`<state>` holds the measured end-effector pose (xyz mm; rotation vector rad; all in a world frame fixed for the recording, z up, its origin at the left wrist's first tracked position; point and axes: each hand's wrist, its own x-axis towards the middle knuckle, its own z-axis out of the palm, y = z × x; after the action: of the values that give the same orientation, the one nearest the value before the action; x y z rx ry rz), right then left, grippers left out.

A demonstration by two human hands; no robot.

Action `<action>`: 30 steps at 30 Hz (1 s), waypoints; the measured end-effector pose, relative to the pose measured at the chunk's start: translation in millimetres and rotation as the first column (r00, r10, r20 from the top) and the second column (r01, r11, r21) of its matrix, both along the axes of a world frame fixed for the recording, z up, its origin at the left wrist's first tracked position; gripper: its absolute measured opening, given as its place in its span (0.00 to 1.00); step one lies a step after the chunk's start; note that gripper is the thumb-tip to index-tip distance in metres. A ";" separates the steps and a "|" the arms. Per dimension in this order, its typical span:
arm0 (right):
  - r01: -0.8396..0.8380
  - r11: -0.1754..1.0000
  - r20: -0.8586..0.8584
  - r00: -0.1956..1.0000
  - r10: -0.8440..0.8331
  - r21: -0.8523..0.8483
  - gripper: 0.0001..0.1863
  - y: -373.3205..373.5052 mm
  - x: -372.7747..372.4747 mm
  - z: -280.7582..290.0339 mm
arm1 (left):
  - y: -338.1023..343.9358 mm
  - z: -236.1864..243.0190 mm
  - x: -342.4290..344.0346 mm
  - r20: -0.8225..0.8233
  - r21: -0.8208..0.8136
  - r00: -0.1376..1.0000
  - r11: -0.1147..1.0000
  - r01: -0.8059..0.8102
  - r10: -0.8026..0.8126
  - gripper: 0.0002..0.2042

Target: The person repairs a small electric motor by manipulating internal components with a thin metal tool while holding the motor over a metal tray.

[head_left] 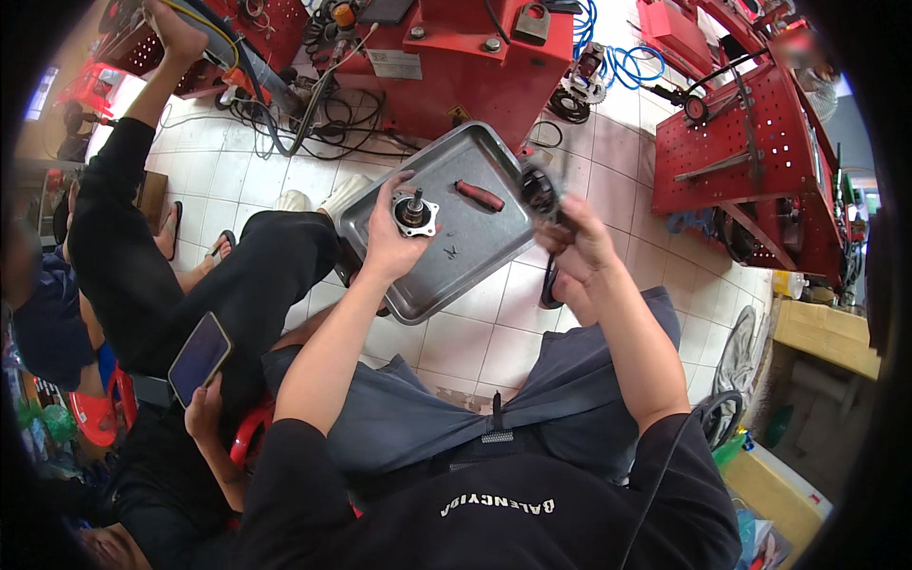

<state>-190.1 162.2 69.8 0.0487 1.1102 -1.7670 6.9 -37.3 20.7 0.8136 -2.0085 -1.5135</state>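
Observation:
My left hand [394, 233] is closed around a silver metal part with a square flange and an upright central shaft [415, 217], held over the left side of a grey metal tray [494, 252]. My right hand [579, 237] grips a dark round machine part [540, 190] just past the tray's right edge. Motion smears that part, so its exact kind does not show. In the tray lie a red-handled screwdriver [480, 196] and several small screws [451, 253], apart from both hands.
Behind the tray stands a red machine base [475, 81] with a padlock [532, 24] on top. A red perforated cart [703, 152] is at right. Cables [323, 123] lie on the tiled floor. On my left a seated person holds a phone [200, 359].

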 end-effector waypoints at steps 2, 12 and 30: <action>-0.157 0.979 0.166 0.970 0.177 -0.127 0.29 -3.4 9.1 -12.0 | 3.5 -8.4 -2.0 -0.113 0.203 0.993 0.978 0.040 -0.017 0.40; -0.378 0.926 0.071 0.923 0.379 -0.022 0.25 -24.3 31.1 -74.2 | -5.3 15.5 5.4 -0.140 0.591 0.961 0.799 -0.111 0.237 0.34; -0.034 0.564 -0.565 0.004 0.825 0.825 0.33 -102.7 167.0 -147.9 | -46.0 32.1 21.9 -0.190 0.529 0.899 0.812 -0.244 0.394 0.34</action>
<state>-23.1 59.6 -78.1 -1.1689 2.2640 -0.4218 28.9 -83.3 52.7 0.9983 -1.1982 -1.8363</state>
